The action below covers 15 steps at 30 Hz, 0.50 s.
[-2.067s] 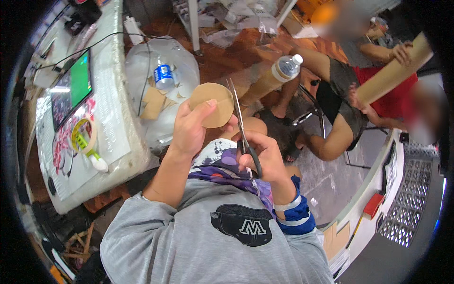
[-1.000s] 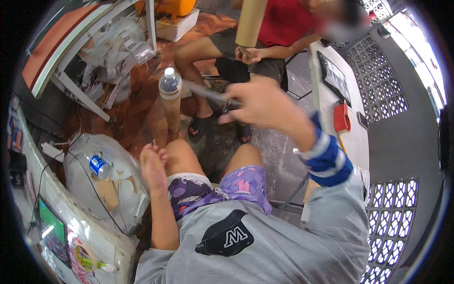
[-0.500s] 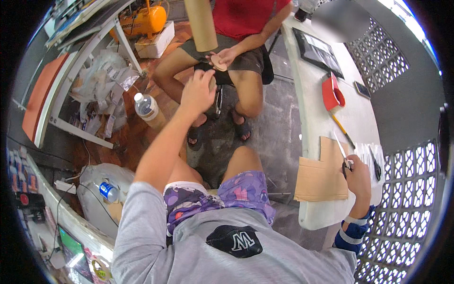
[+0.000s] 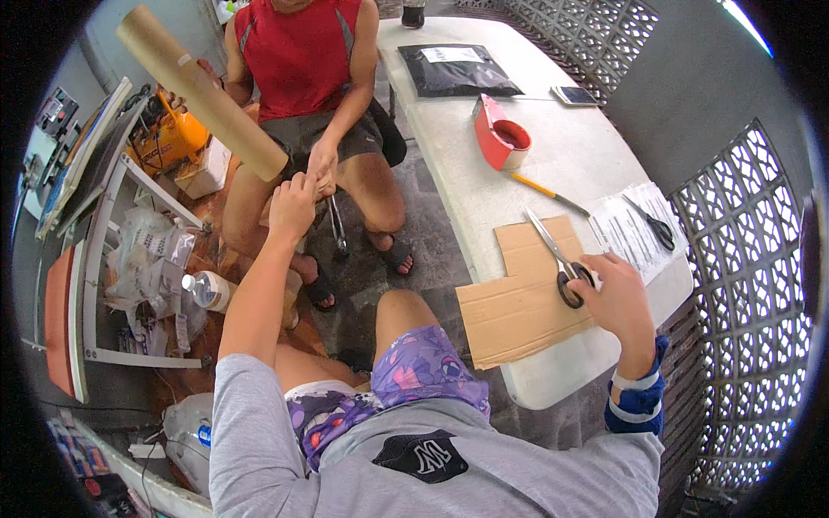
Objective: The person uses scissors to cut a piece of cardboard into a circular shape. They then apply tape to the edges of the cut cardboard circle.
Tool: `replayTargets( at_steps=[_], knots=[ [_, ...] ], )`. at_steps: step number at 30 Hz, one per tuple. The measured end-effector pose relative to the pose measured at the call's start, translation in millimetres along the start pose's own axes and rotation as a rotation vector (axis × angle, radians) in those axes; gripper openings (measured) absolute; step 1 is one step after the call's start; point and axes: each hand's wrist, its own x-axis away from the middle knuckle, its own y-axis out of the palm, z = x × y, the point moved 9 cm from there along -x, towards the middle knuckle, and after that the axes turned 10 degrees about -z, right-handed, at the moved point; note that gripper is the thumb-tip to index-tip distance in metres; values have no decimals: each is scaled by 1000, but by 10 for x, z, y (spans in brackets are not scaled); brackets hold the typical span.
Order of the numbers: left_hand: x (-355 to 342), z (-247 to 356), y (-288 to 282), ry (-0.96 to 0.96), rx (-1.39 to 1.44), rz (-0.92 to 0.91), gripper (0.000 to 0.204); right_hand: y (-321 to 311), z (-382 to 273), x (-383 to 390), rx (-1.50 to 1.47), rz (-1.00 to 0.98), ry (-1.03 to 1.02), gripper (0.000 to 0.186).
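Observation:
My left hand (image 4: 294,209) reaches out to the hand (image 4: 323,161) of a person seated across from me. Its curled fingers meet that hand at small tan cardboard discs (image 4: 326,185); fingers partly hide them. Over the table, my right hand (image 4: 618,295) has its fingers at the black handles of a pair of scissors (image 4: 553,242). The blades are slightly apart and lie over a notched piece of corrugated cardboard (image 4: 518,315). Close to my left hand, a long brown cardboard tube (image 4: 207,95) slants down; the seated person's other hand is beside it.
On the white table (image 4: 440,155) are a red tape dispenser (image 4: 496,134), a yellow pencil (image 4: 546,192), a printed sheet (image 4: 626,237) with black scissors (image 4: 652,226), a phone (image 4: 574,96) and a black package (image 4: 458,69). A plastic bottle (image 4: 209,291) stands at left.
My view has swung, bringing more of the seated person and table in. My left hand now meets the other person's hand. The scissors have shifted left over the cardboard with my right hand.

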Motion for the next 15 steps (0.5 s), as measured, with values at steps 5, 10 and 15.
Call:
replayTargets(
  at_steps=[5,10,15],
  knots=[
    [270,92,-525,-34,387,223,35,-209,-175,-14,-211,200,-128,29],
    [1193,383,-1563,-104,532,566,40,-51,-1352,-440,-441,77,-608,21],
    [2208,551,-2171,-271,437,737,43,733,-3138,-629,-1034,-590,-868,29]
  ],
)
